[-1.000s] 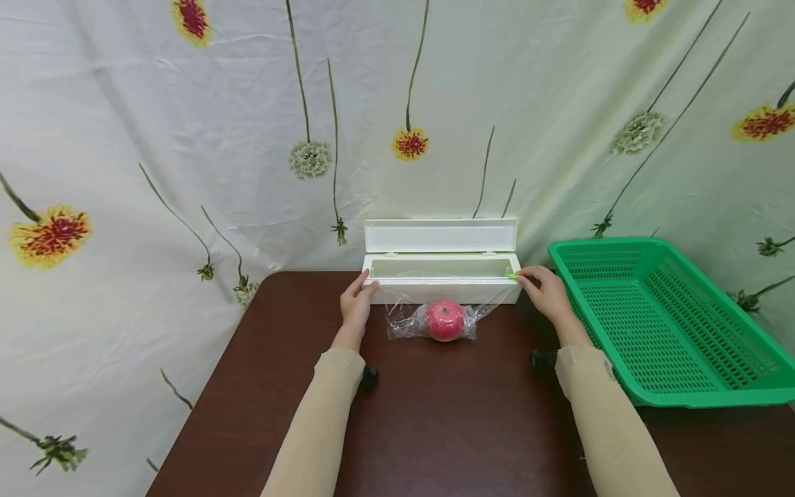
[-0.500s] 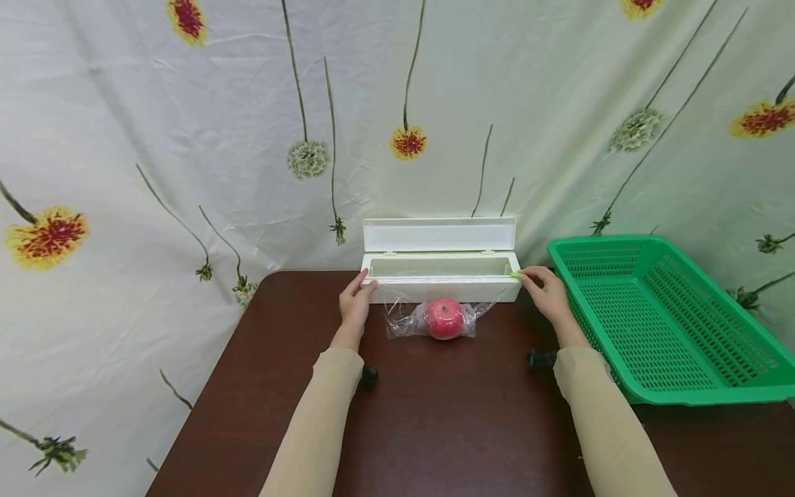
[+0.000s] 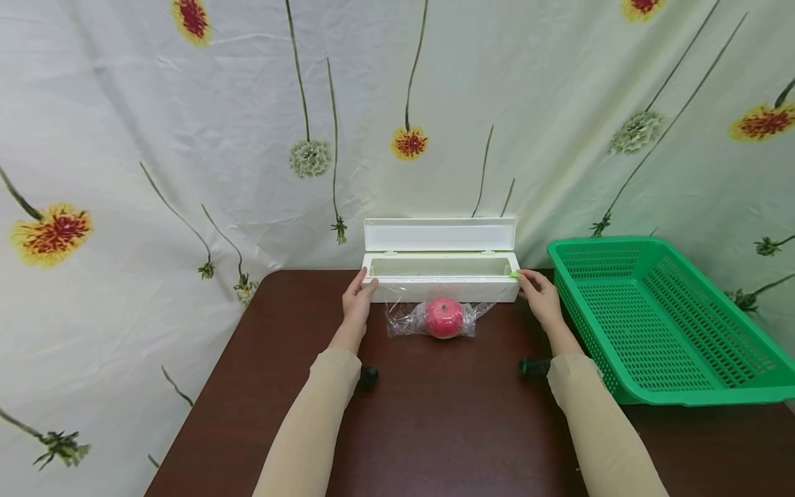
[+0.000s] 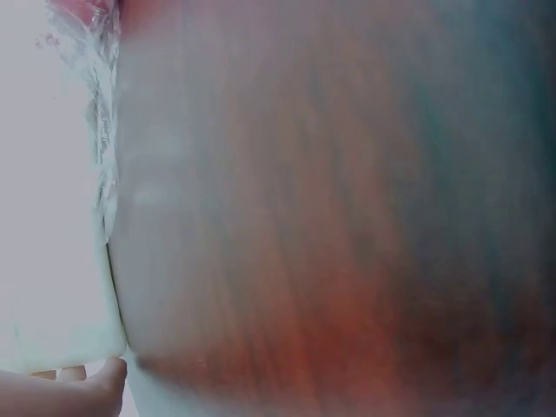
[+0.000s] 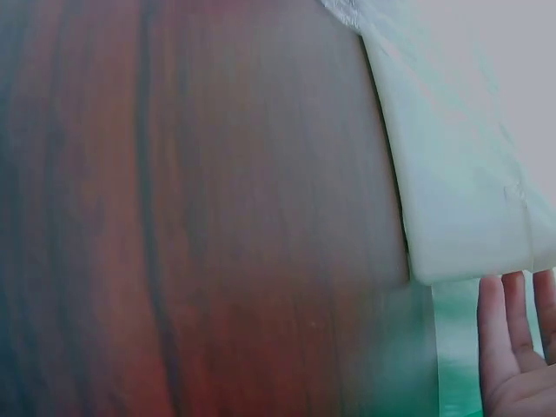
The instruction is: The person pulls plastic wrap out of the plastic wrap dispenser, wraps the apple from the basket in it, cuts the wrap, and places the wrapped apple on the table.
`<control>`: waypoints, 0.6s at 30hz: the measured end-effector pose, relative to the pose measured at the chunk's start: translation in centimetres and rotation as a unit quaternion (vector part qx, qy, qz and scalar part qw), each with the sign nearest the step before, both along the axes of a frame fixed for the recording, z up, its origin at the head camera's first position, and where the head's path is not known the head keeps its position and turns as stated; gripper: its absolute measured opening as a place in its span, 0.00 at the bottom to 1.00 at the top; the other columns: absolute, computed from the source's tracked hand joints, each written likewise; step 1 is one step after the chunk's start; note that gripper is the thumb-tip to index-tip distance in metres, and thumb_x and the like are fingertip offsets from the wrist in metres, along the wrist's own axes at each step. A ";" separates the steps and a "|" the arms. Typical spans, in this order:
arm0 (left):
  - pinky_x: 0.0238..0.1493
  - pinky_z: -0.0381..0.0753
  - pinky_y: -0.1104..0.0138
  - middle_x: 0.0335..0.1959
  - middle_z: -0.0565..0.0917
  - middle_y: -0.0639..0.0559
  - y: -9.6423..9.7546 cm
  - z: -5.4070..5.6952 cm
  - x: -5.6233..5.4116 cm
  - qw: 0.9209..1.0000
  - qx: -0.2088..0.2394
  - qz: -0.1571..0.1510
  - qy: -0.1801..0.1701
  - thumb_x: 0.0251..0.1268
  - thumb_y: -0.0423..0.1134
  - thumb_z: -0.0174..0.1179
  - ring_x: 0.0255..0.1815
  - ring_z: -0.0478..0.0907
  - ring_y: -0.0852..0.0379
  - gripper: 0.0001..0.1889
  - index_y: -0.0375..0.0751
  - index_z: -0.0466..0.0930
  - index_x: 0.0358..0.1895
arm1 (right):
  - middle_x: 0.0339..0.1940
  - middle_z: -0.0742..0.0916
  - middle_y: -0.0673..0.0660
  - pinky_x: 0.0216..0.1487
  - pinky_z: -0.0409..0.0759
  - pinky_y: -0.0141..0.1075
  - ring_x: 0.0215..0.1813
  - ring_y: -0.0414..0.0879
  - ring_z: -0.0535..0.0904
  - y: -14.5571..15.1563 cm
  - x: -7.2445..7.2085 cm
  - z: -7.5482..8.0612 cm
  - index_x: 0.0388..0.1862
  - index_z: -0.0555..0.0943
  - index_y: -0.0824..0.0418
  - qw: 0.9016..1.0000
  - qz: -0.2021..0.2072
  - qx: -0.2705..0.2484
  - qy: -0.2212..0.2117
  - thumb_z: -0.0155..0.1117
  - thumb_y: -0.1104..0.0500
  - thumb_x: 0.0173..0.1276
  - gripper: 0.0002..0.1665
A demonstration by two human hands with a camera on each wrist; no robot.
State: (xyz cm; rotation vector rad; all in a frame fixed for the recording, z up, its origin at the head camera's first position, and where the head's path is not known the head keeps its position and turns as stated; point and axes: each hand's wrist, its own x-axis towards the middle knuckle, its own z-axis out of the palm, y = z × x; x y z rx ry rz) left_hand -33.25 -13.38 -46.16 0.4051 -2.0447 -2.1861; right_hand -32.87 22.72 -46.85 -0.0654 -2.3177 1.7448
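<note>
A long white cling film dispenser stands on the table with its lid raised at the back. Clear cling film hangs from its front edge and wraps a red apple lying before it. My left hand grips the dispenser's left end, thumb at the front corner. At the other end is my right hand, close beside the small green slider on the front rim. In the right wrist view its straight fingers touch the dispenser's end; its thumb is out of that view.
A green plastic basket stands to the right, close to my right forearm. Behind the dark brown table hangs a flowered curtain. Black wrist straps show beneath both sleeves.
My right hand has shifted slightly left and its fingers have come down against the dispenser's end, off the green slider. The left hand, dispenser and apple have stayed in place.
</note>
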 end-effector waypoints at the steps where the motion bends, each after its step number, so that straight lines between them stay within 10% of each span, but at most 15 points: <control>1: 0.70 0.53 0.57 0.72 0.58 0.51 0.0 0.0 0.1 1.000 0.002 -0.001 -0.003 0.65 0.44 0.59 0.72 0.51 0.51 0.28 0.52 0.65 0.69 | 0.61 0.74 0.66 0.55 0.75 0.46 0.55 0.58 0.74 0.0 0.1 0.0 0.62 0.71 0.68 1.000 0.002 -0.006 -0.003 0.51 0.51 0.73 0.26; 18: 0.62 0.64 0.56 0.65 0.60 0.44 1.9 0.1 2.2 0.995 -0.016 0.077 0.068 0.59 0.43 0.64 0.65 0.57 0.46 0.30 0.41 0.66 0.64 | 0.61 0.71 0.66 0.57 0.71 0.47 0.60 0.57 0.69 -1.0 2.1 -0.4 0.69 0.60 0.65 0.999 -0.034 -0.017 -0.016 0.52 0.54 0.73 0.30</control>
